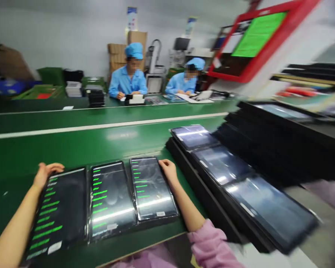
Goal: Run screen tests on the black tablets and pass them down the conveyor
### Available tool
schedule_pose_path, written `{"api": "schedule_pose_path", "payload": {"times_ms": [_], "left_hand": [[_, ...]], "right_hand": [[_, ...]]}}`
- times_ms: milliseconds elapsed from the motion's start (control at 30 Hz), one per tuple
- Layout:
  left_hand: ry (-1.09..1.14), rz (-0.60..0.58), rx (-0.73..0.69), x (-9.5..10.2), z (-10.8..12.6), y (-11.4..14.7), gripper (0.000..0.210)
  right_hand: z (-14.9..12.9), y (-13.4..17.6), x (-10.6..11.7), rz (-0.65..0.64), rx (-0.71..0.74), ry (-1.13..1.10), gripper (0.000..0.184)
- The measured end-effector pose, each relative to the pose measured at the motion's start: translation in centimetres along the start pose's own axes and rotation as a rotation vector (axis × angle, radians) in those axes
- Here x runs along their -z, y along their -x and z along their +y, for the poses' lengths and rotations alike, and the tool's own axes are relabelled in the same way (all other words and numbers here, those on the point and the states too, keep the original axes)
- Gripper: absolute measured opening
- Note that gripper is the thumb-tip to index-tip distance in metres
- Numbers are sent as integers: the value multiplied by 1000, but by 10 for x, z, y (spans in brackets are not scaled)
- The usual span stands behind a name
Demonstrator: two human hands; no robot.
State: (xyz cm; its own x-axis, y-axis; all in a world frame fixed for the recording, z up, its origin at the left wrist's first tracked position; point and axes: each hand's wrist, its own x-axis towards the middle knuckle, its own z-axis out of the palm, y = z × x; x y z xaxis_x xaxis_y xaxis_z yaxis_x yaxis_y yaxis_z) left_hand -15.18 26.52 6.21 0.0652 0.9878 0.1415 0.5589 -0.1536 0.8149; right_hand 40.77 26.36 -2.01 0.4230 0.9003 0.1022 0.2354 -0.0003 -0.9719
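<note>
Three tablets with dark screens and green lines of text lie side by side on the green bench: a left tablet [64,208], a middle tablet [111,201] and a right tablet [153,190]. Each has a small white label near its lower edge. My left hand [47,173] is at the upper left corner of the left tablet, fingers stretched along its top edge. At the upper right corner of the right tablet, my right hand [169,171] has its fingers bent and closed on the edge. The middle tablet is untouched.
To the right, a black foam tray [190,171] carries three more tablets [226,163]. Behind it rises a stack of black trays [281,145]. Across the green bench [72,145], two people in blue caps [134,50] work. A red-framed board [248,41] hangs at upper right.
</note>
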Motion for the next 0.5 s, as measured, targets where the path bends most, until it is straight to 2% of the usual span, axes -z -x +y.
{"api": "schedule_pose_path", "payload": {"times_ms": [100, 200, 300, 367, 433, 500], "left_hand": [[-187, -40, 61, 4, 3, 4, 111], [-421, -23, 57, -4, 26, 4, 80], [-608, -37, -12, -31, 56, 6, 56], [-705, -68, -40, -55, 74, 9, 46], [-807, -66, -21, -78, 87, 13, 39], [-903, -35, 19, -94, 97, 18, 36]], "right_hand": [[-13, -25, 11, -57, 2, 48, 66], [-50, -51, 16, -168, 85, 72, 79], [-97, -61, 17, -388, 239, 82, 80], [-124, -57, 23, -466, 368, 81, 78], [-141, -47, 35, -451, 476, 98, 77], [-145, -38, 49, -398, 598, 131, 72]]}}
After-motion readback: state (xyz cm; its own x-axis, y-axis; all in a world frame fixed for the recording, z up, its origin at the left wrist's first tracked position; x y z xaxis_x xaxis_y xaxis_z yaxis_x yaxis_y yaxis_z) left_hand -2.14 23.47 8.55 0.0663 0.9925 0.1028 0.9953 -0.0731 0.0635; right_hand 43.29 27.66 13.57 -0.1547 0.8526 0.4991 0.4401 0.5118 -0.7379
